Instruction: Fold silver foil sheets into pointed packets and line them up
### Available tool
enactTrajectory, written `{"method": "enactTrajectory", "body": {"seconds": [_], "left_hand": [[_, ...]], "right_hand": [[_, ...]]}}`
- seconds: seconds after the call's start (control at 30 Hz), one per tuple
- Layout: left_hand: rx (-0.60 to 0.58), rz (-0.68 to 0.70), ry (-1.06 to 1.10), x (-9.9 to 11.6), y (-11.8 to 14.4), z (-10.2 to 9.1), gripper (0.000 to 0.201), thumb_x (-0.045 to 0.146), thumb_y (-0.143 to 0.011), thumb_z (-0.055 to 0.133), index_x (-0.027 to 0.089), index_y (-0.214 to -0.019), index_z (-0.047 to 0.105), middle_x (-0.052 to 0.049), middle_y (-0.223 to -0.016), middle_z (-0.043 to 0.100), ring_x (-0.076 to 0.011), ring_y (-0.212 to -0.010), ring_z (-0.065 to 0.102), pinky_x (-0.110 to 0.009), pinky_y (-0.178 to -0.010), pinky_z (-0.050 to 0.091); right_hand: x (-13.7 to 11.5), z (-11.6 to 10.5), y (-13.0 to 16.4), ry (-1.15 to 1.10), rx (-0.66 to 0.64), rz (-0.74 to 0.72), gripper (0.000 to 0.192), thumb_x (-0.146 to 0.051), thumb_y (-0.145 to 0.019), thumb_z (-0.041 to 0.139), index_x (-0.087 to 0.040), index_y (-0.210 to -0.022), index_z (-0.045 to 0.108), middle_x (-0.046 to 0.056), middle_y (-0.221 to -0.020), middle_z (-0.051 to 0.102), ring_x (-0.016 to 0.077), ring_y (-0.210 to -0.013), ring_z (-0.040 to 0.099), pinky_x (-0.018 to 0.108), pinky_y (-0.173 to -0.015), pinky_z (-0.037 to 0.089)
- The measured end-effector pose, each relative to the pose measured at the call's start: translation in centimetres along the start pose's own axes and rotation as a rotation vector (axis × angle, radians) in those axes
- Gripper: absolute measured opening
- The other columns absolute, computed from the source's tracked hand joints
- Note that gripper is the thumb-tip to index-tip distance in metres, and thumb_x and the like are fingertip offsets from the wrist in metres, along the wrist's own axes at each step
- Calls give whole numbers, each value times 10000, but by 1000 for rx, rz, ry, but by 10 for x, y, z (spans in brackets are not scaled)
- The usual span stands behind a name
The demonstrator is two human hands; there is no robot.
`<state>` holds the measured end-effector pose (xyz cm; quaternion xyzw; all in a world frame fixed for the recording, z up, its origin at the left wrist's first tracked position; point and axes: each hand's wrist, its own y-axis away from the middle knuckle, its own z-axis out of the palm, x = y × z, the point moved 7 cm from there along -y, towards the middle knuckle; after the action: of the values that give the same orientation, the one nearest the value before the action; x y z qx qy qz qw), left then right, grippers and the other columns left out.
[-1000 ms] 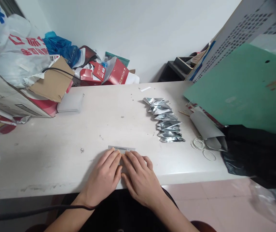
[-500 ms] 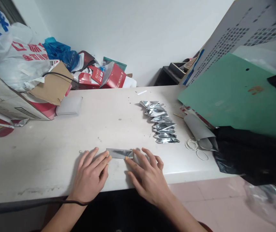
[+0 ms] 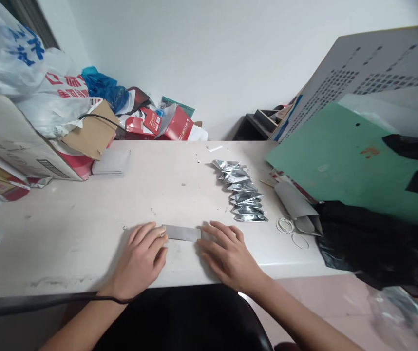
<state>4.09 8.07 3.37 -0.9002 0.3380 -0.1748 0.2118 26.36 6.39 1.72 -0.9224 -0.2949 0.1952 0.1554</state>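
A flat, narrow strip of silvery foil (image 3: 182,233) lies on the tabletop near its front edge. My left hand (image 3: 139,256) rests palm down at the strip's left end, fingers stretched out and fingertips on it. At the opposite end my right hand (image 3: 229,251) is spread, its fingertips touching or just over the foil. Neither hand grips anything. Beyond my right hand, a row of folded shiny foil pieces (image 3: 245,197) runs away from me, the pieces overlapping.
Rubber bands (image 3: 285,225) and a rolled grey sheet (image 3: 298,207) lie at the right, beside a black plastic bag (image 3: 358,239) and a leaning green board (image 3: 340,161). A cardboard box (image 3: 22,136) with plastic bags stands left. A black cable (image 3: 66,298) crosses my left wrist.
My right hand has drawn its fingers slightly right, off the strip's face. The strip now looks evenly grey rather than bright and dark. The camera view has shifted a little.
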Motion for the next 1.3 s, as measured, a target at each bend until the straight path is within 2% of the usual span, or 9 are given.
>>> {"method": "enactTrajectory", "body": {"seconds": [0.13,0.23,0.33,0.5,0.63,0.77,0.87,1.03,1.3], "left_hand": [[-90,124,41,-8,-30,15,119,169,-1049,595,197,-1028,709,-87,-1252,766,-306,-1305,654,-481,-1067,558],[-186,134,72,-31,-61,32,127,160,-1032,610,211,-1120,687,-70,-1089,749,-258,-1084,705,-423,-952,577],[-220,141,52,-58,-96,44,216,160,-1008,667,218,-1214,687,-81,-1128,752,-277,-1122,681,-432,-968,560],[-172,145,64,-92,-129,56,206,150,-979,716,217,-1174,730,-70,-1078,751,-264,-1101,664,-407,-958,563],[-112,110,92,-109,-124,58,191,143,-1012,674,225,-1176,728,-54,-1050,748,-234,-1048,667,-372,-931,563],[-97,88,121,-113,-117,51,113,161,-1048,624,221,-1026,717,-36,-1002,744,-212,-980,667,-366,-916,545],[-81,102,156,-107,-117,42,112,171,-1051,611,223,-1002,697,-26,-1009,747,-204,-980,679,-373,-920,533],[-173,108,172,-97,-118,41,73,160,-1003,669,229,-1012,692,-8,-1097,777,-208,-1067,712,-385,-924,531],[-256,174,55,-89,-112,35,97,151,-979,696,236,-983,741,-23,-1195,797,-306,-1361,640,-482,-1082,511]], "right_hand": [[7,13,-32,-49,39,-114,88,-282,-1077,624,-243,-1038,692,83,-1190,786,284,-1255,652,454,-1060,384],[28,25,-67,-24,34,-59,202,-249,-1021,663,-221,-1218,700,110,-1115,777,299,-1173,653,470,-1060,368],[55,34,-110,-43,-7,34,354,-218,-972,670,-204,-1325,701,126,-1116,754,304,-1133,633,484,-1052,350],[79,44,-160,-78,-2,42,255,-243,-945,690,-240,-1187,769,61,-969,717,259,-1016,628,428,-978,390],[88,51,-162,-121,40,49,344,-290,-934,732,-225,-1272,743,103,-1116,688,273,-1055,633,439,-981,413],[96,49,-155,-187,32,23,93,-241,-967,681,-253,-1027,751,73,-1060,707,259,-1035,637,441,-991,401],[97,43,-152,-229,-5,-21,53,-224,-948,683,-265,-973,706,43,-1067,747,260,-1072,635,443,-1000,390],[91,33,-147,-225,-23,-29,103,-171,-962,619,-260,-1008,644,42,-1186,780,271,-1178,646,467,-1012,382],[70,33,-143,-178,-159,-125,95,-268,-961,677,-257,-1026,746,64,-1278,770,312,-1262,643,485,-1040,404]]}}
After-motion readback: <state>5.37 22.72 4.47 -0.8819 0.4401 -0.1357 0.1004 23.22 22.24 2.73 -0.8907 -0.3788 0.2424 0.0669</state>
